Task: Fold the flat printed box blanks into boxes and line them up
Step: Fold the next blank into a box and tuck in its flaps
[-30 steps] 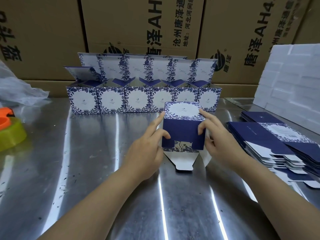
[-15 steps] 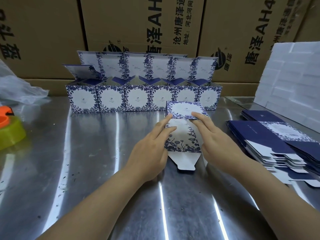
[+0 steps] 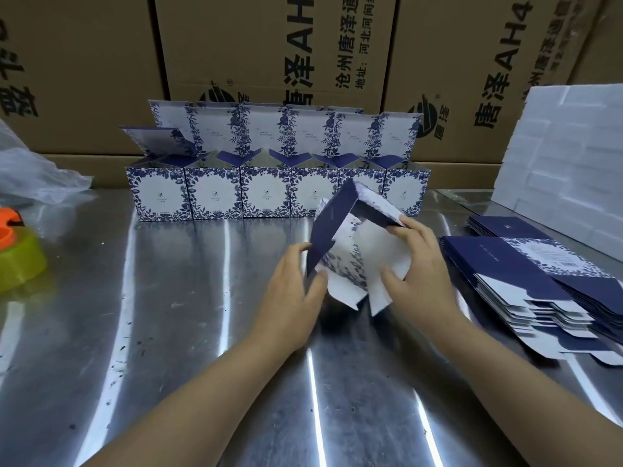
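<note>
Left hand and right hand grip opposite sides of the half-open box blank. Squaring it fully before tucking the flaps seems wise.

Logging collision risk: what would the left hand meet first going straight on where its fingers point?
The left hand grips the half-folded box blank; beyond it, probably the row of folded boxes, though depth is unclear.
</note>
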